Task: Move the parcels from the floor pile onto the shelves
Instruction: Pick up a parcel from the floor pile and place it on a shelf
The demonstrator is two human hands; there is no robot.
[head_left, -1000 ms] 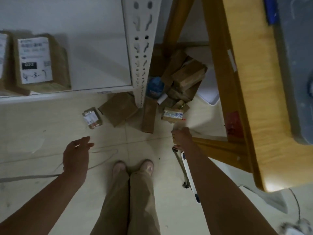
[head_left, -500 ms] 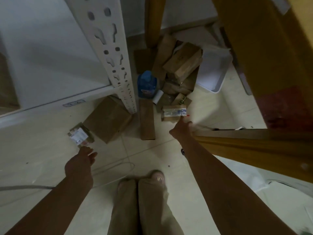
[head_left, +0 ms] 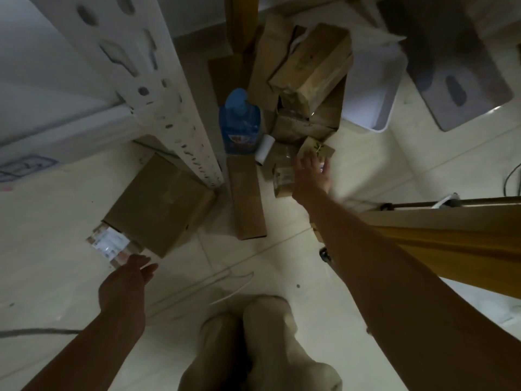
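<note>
A pile of brown cardboard parcels (head_left: 307, 69) lies on the floor beside the white shelf post (head_left: 169, 108). My right hand (head_left: 311, 176) is spread open over a small labelled parcel (head_left: 283, 179) at the pile's near edge, fingers around its far side. My left hand (head_left: 127, 283) is open, fingertips just short of a small parcel with a white label (head_left: 108, 245). That parcel is partly tucked under a larger brown box (head_left: 158, 204). A long flat carton (head_left: 246, 198) lies between the two.
A blue bottle (head_left: 239, 119) and a white roll (head_left: 265, 149) stand by the post. A white bin (head_left: 372, 94) sits right of the pile. A yellow wooden frame (head_left: 439, 230) crosses at right. My legs (head_left: 253, 348) are below. A cable (head_left: 33, 333) runs across the floor.
I have bent lower, so the pile looks bigger. My right hand has opened and reached over the small labelled parcel. My left hand has moved closer to the white-labelled parcel.
</note>
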